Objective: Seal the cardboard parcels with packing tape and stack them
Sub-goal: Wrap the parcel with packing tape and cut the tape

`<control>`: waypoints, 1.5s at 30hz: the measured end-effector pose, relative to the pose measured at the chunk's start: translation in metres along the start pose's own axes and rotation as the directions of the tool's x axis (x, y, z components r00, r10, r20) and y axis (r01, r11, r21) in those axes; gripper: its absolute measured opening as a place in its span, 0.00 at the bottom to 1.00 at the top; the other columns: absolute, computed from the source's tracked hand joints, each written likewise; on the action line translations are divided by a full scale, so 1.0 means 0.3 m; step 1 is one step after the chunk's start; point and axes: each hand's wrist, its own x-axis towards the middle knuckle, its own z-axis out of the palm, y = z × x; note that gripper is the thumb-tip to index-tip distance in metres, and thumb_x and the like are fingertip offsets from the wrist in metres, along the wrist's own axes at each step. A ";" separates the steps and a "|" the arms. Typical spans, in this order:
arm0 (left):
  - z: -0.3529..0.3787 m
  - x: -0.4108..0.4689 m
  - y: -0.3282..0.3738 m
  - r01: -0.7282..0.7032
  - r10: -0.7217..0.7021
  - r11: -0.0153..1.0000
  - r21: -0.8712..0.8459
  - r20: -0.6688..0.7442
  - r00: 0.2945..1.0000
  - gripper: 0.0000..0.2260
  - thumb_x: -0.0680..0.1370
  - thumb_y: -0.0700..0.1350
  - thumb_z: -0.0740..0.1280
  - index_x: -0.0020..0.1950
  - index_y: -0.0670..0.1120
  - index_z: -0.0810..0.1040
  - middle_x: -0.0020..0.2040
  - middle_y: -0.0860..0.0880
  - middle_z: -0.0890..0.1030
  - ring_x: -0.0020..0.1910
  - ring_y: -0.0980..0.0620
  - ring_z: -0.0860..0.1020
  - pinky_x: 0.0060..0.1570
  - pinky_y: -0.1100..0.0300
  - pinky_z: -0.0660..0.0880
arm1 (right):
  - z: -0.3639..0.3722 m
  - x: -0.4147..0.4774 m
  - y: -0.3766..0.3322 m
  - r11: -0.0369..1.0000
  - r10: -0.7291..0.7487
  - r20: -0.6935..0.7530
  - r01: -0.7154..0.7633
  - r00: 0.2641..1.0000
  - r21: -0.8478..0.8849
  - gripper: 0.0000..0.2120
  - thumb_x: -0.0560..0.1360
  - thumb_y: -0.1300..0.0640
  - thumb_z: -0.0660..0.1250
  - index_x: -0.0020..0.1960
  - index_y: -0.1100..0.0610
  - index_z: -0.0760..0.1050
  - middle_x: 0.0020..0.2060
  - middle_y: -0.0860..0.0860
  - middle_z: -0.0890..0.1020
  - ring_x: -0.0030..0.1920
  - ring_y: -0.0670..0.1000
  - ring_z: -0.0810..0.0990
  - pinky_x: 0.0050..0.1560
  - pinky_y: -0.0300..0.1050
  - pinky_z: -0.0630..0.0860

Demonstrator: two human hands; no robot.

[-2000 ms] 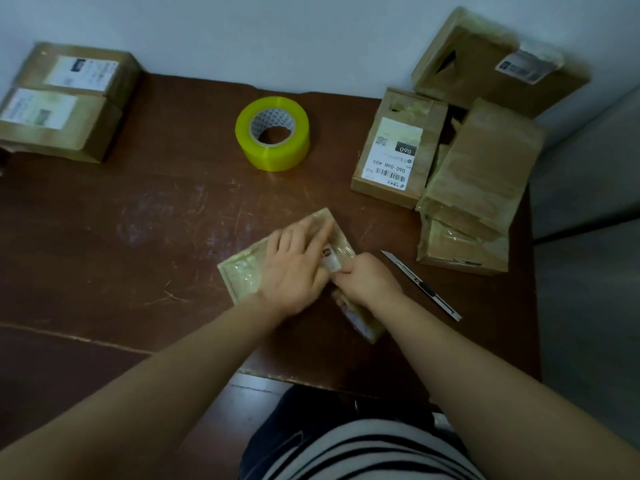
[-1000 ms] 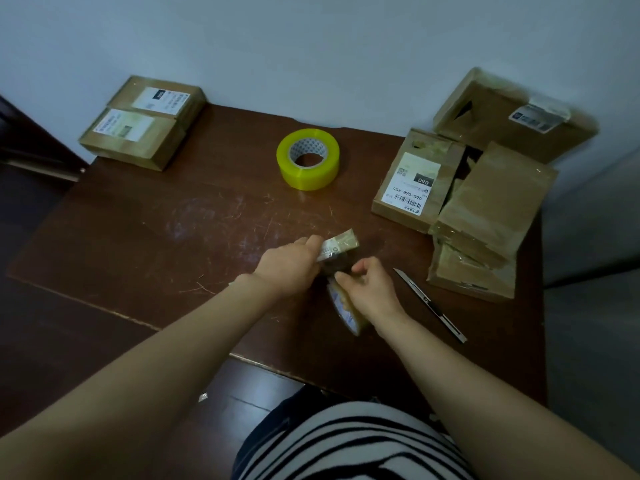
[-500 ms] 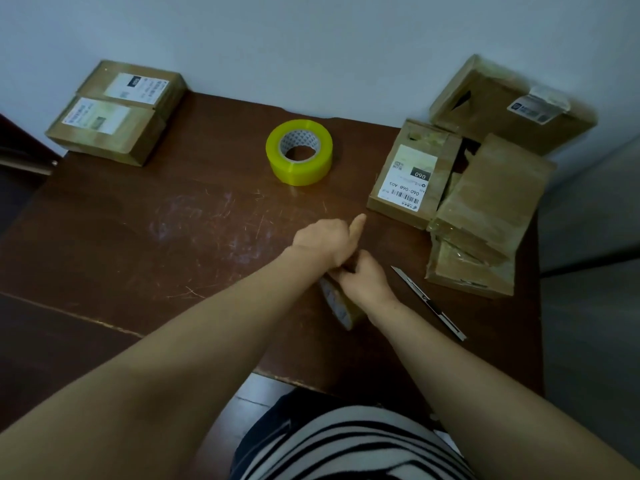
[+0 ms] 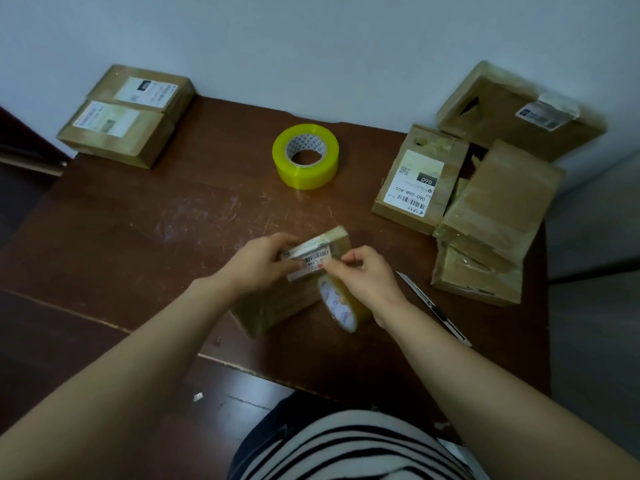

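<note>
Left hand (image 4: 256,265) grips the parcel (image 4: 273,308), tilted at mid-table (image 4: 138,237). Right hand (image 4: 363,275), fingers curled, holds the small roll (image 4: 341,304). Risk: an unsteady parcel would let the tape crease over the label (image 4: 310,258).

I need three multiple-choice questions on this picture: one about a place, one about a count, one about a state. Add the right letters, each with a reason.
1. Where is the small tape roll? A) under the right hand, beside the small parcel B) on the floor C) against the wall
2. How many parcels lie at the table's back left corner? A) one B) two C) four
3. What does the left hand do? A) lies flat B) points upward C) grips the small parcel
Key: 1 A, the roll shows below that hand; 2 B, two labelled parcels show there; 3 C, its fingers curl round the parcel.
</note>
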 end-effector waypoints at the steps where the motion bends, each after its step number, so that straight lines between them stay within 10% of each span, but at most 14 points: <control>1: -0.011 0.019 -0.016 0.029 -0.027 0.997 -0.071 0.026 0.999 0.17 0.76 0.49 0.69 0.65 0.47 0.76 0.54 0.49 0.80 0.54 0.49 0.78 0.48 0.60 0.70 | -0.008 -0.016 -0.012 0.999 -0.033 0.001 0.033 0.999 0.038 0.11 0.70 0.45 0.72 0.47 0.46 0.73 0.45 0.47 0.81 0.45 0.46 0.80 0.42 0.41 0.75; 4: -0.002 0.073 -0.050 0.100 -0.099 0.993 -0.056 0.030 0.995 0.19 0.78 0.50 0.67 0.67 0.47 0.74 0.59 0.46 0.80 0.56 0.49 0.77 0.53 0.58 0.71 | -0.016 -0.043 -0.023 0.986 -0.136 0.063 0.129 0.989 0.102 0.14 0.71 0.56 0.70 0.51 0.41 0.72 0.41 0.47 0.83 0.41 0.44 0.82 0.35 0.34 0.75; 7: 0.099 0.084 -0.061 0.097 -0.090 0.964 0.249 -0.042 0.995 0.38 0.76 0.54 0.67 0.79 0.47 0.50 0.77 0.43 0.57 0.75 0.46 0.56 0.73 0.47 0.51 | 0.026 -0.018 -0.029 0.983 -0.130 0.109 0.115 0.985 0.140 0.15 0.76 0.56 0.69 0.60 0.48 0.71 0.50 0.48 0.81 0.49 0.45 0.80 0.46 0.37 0.76; 9: 0.179 0.070 -0.053 0.073 -0.086 0.959 0.275 0.035 0.996 0.57 0.67 0.61 0.72 0.76 0.46 0.33 0.78 0.47 0.36 0.76 0.49 0.35 0.70 0.45 0.31 | 0.052 0.018 -0.048 0.983 -0.128 0.113 0.110 0.985 0.149 0.15 0.77 0.54 0.68 0.63 0.50 0.70 0.54 0.49 0.79 0.52 0.44 0.78 0.48 0.36 0.74; 13: 0.251 0.058 -0.075 0.098 -0.139 0.906 0.412 0.071 0.988 0.70 0.56 0.72 0.72 0.70 0.43 0.22 0.73 0.46 0.25 0.71 0.48 0.25 0.65 0.43 0.26 | 0.064 0.051 -0.058 0.977 -0.208 0.182 0.212 0.961 -0.001 0.23 0.78 0.51 0.65 0.72 0.45 0.65 0.67 0.45 0.72 0.68 0.47 0.70 0.64 0.41 0.70; 17: 0.265 0.070 -0.086 0.110 -0.118 0.935 0.336 0.005 0.993 0.63 0.63 0.73 0.67 0.73 0.44 0.26 0.75 0.47 0.27 0.73 0.49 0.28 0.69 0.43 0.30 | 0.033 -0.045 -0.016 0.919 -0.296 0.243 0.345 0.924 -0.192 0.25 0.78 0.50 0.64 0.71 0.35 0.63 0.68 0.42 0.73 0.66 0.44 0.72 0.63 0.39 0.68; 23: 0.277 0.067 -0.087 0.114 -0.115 0.928 0.355 -0.018 0.993 0.64 0.62 0.74 0.67 0.73 0.45 0.25 0.75 0.48 0.28 0.73 0.50 0.29 0.68 0.45 0.29 | -0.051 -0.198 0.079 0.812 -0.024 0.160 0.113 0.987 -0.573 0.16 0.79 0.42 0.57 0.66 0.36 0.71 0.37 0.43 0.83 0.33 0.39 0.81 0.45 0.42 0.78; 27: 0.269 0.068 -0.076 0.112 -0.115 0.929 0.353 -0.013 0.993 0.65 0.61 0.72 0.70 0.73 0.45 0.26 0.75 0.48 0.28 0.74 0.49 0.29 0.68 0.45 0.29 | -0.030 -0.160 0.043 0.705 0.074 0.155 0.058 0.985 -0.706 0.17 0.80 0.43 0.56 0.67 0.38 0.71 0.51 0.46 0.83 0.48 0.50 0.83 0.51 0.49 0.79; 31: 0.235 0.071 -0.078 0.084 -0.099 0.970 0.228 0.055 0.994 0.61 0.63 0.65 0.72 0.75 0.48 0.28 0.76 0.48 0.30 0.75 0.49 0.31 0.68 0.45 0.28 | -0.028 -0.140 0.028 0.692 0.130 0.143 0.014 0.981 -0.722 0.17 0.80 0.43 0.55 0.68 0.39 0.70 0.40 0.44 0.82 0.40 0.46 0.83 0.45 0.46 0.80; 38: 0.221 0.147 -0.042 0.281 -0.275 0.959 -0.032 -0.345 0.897 0.24 0.80 0.60 0.56 0.73 0.52 0.68 0.69 0.44 0.72 0.71 0.45 0.65 0.73 0.47 0.45 | 0.000 -0.151 0.018 0.688 0.148 0.167 0.020 0.975 -0.725 0.17 0.81 0.44 0.55 0.69 0.41 0.70 0.36 0.43 0.81 0.36 0.44 0.82 0.40 0.43 0.78; 45: 0.222 0.196 -0.061 0.261 -0.317 0.946 -0.191 -0.402 0.859 0.13 0.75 0.60 0.67 0.55 0.56 0.82 0.49 0.54 0.77 0.57 0.50 0.74 0.52 0.54 0.58 | 0.009 -0.173 0.009 0.666 0.120 0.194 0.066 0.974 -0.743 0.18 0.81 0.44 0.55 0.70 0.42 0.68 0.51 0.48 0.82 0.50 0.51 0.82 0.50 0.48 0.78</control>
